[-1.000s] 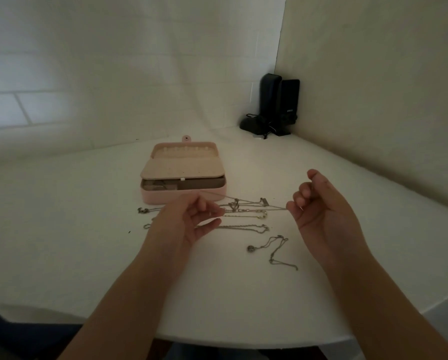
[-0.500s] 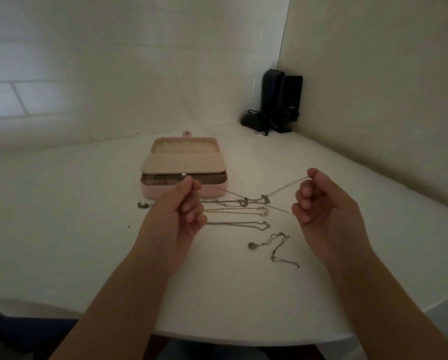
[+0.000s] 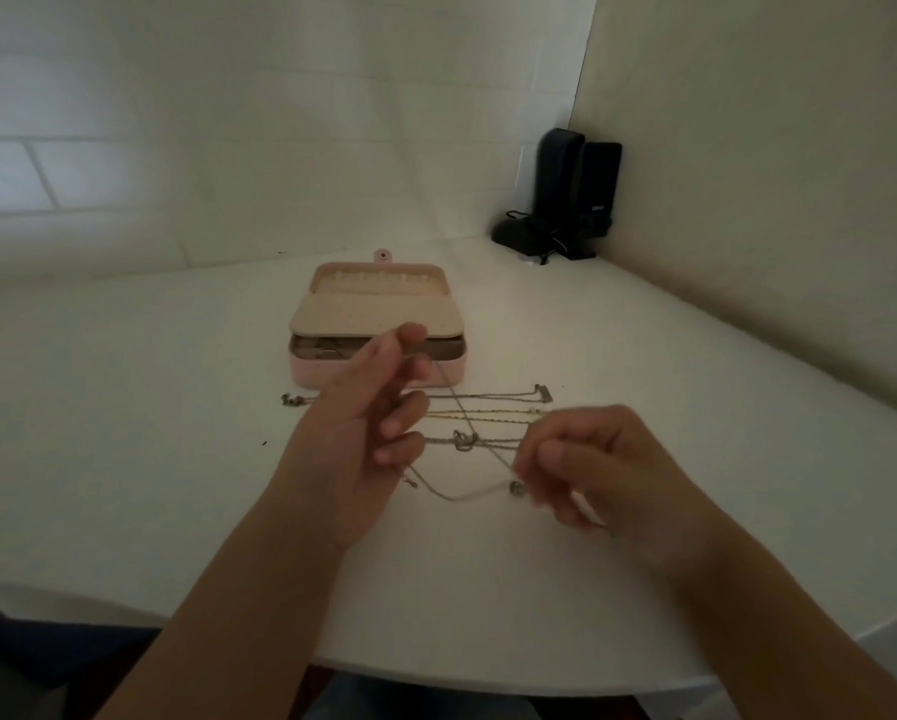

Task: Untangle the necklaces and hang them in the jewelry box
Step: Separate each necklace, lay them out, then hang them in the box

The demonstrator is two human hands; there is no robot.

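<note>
since half a second ago: right hand dropped lower and drawn in toward the left; left hand raised slightly, in front of the box; chain between them gone from a taut line to a sagging loop.

left hand: raised above the table, thumb and forefinger pressed together on one end of a thin chain near the box's front edge; remaining fingers loosely curled below.

right hand: blurred, fingers curled inward, tips apparently pinching the same chain's other part; exact grip not discernible.

held chain: running down from the left fingertips, across to the right hand, with a slack loop hanging between the hands and a small ring-shaped pendant partway along.

other necklaces: laid in rough parallel rows on the table beneath and behind the hands, between hands and box; one small piece left of the left hand.

jewelry box: pink, open, beige inner tray, row of hooks in the lid, just beyond the left hand.

far corner: black speakers against the wall.
</note>
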